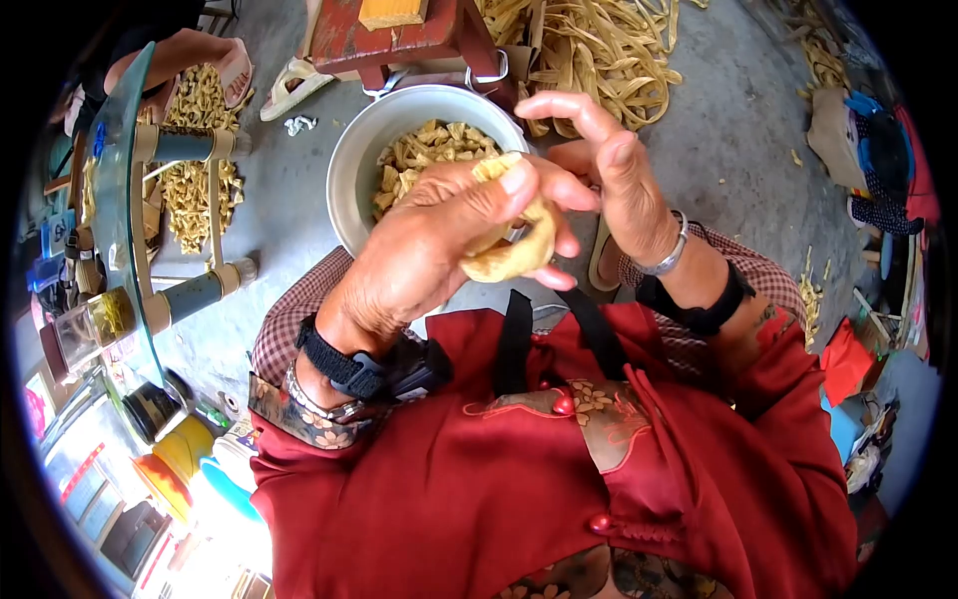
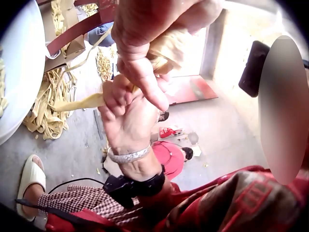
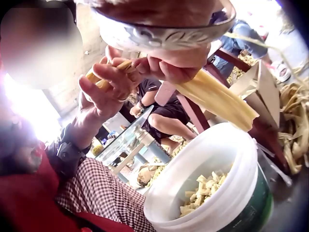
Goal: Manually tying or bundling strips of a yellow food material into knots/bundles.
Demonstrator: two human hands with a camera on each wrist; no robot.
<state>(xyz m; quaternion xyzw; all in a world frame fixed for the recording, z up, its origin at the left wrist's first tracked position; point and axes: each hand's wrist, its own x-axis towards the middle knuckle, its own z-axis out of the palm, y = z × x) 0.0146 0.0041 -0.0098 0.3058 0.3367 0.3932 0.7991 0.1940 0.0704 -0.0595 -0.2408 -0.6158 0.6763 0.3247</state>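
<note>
My left hand (image 1: 424, 230) is above my lap and pinches a flat, pale yellow strip (image 1: 514, 258) that loops around its fingers. Close beside it is my right hand (image 1: 631, 185), wearing a silver bracelet (image 1: 667, 250); its forefinger sticks out in the head view. In the left wrist view the right hand's fingers (image 2: 117, 96) curl round the strip, whose tail (image 2: 79, 103) sticks out past them. The right wrist view shows a wide length of the strip (image 3: 219, 99) hanging over the white bucket (image 3: 250, 159), which holds short yellow pieces (image 3: 205, 191).
A red wooden stool (image 1: 399, 45) with a yellow block on it stands behind the bucket. Long loose strips (image 1: 619, 65) lie heaped to its right. On the left are a glass-topped table (image 1: 135, 200), more short pieces (image 1: 200, 190) on the floor and another person's sandalled foot (image 1: 238, 75).
</note>
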